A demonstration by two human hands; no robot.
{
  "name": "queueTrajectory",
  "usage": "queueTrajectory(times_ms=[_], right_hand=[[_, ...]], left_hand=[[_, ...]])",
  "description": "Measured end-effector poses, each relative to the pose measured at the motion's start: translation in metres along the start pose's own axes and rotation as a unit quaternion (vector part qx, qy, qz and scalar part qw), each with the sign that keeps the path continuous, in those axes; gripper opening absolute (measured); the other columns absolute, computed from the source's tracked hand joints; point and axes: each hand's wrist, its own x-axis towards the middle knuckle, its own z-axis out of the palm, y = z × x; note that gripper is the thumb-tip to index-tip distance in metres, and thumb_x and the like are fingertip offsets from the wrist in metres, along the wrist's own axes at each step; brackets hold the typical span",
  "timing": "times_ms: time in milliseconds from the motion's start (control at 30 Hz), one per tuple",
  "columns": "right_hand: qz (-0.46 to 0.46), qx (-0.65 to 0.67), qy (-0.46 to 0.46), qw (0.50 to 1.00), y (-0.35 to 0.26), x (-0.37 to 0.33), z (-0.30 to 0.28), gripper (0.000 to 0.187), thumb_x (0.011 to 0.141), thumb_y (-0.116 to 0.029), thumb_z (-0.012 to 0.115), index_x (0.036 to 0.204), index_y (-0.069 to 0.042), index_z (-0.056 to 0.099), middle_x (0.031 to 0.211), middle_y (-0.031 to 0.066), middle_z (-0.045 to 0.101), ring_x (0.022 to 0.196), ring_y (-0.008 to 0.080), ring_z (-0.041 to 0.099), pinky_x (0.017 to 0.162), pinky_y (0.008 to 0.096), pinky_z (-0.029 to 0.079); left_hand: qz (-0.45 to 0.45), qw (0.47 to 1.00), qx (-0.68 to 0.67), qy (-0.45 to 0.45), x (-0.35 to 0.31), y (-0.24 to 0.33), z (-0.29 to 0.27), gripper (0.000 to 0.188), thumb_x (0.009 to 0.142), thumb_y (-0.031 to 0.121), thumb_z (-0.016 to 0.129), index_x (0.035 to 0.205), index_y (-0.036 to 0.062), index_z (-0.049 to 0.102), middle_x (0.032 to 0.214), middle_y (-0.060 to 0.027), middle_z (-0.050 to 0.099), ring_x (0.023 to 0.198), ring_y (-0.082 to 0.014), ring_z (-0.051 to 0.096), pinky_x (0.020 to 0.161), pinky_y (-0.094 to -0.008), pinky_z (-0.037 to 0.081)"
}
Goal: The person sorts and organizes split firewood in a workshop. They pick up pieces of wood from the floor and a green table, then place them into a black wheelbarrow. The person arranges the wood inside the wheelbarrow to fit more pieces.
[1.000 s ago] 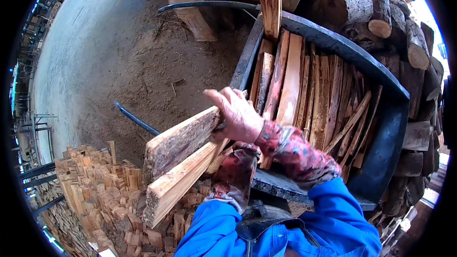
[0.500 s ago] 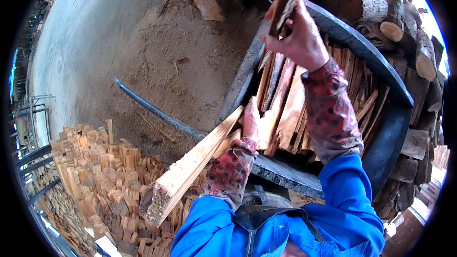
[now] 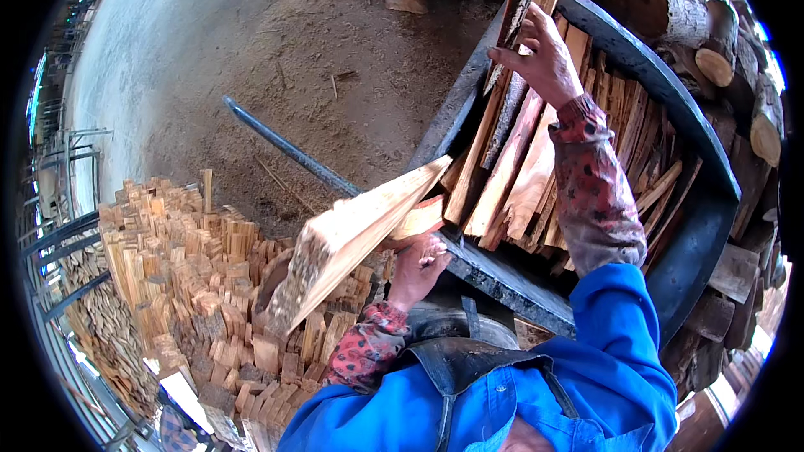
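My right hand (image 3: 548,63) is at the far end of a dark metal cart, its thumb and fingers around a bark-edged split stick (image 3: 521,12) that tilts up over the far rim. Several split sticks (image 3: 532,176) lie lengthwise in the cart below it. At the near left corner, my left hand (image 3: 414,272) has loosely bent fingers apart and no piece visible in them. Just beside it, a thick pale split log (image 3: 360,230) slants across the corner, one end pointing at me. A shorter split piece (image 3: 421,219) lies under it, partly hidden.
The cart's rim (image 3: 502,272) passes close in front of me, and a curved metal bar (image 3: 285,146) juts left over the dirt floor (image 3: 352,100). Stacked split firewood (image 3: 201,285) fills the lower left. Round logs (image 3: 662,12) are piled along the right.
My left hand has drawn back toward me from between the thick log and the cart's sticks. My right hand has lowered the bark-edged stick toward the cart.
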Motion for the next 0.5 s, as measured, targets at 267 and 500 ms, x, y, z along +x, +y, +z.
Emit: queueTrajectory(times_ms=[267, 500], right_hand=[[-0.100, 0.014, -0.014, 0.995, -0.087, -0.130, 0.026, 0.083, 0.061, -0.018, 0.090, 0.133, -0.004, 0.052, 0.123, 0.0189, 0.058, 0.114, 0.0333, 0.057, 0.097, 0.0400, 0.049], [-0.024, 0.071, -0.047, 0.996, -0.148, -0.162, 0.093, 0.108, 0.052, -0.020, 0.092, 0.142, -0.003, 0.034, 0.133, 0.0208, 0.045, 0.124, 0.0385, 0.044, 0.105, 0.0464, 0.036]], left_hand=[[-0.092, 0.989, 0.008, 0.117, -0.037, 0.051, -0.075, 0.013, 0.084, 0.008, 0.074, 0.092, 0.0006, 0.067, 0.084, -0.0043, 0.070, 0.075, -0.0099, 0.064, 0.068, -0.0240, 0.052], [0.050, 0.985, -0.060, 0.153, -0.035, 0.104, -0.153, 0.037, 0.081, 0.012, 0.075, 0.114, -0.0003, 0.062, 0.104, -0.0070, 0.065, 0.089, -0.0160, 0.060, 0.078, -0.0301, 0.048]])
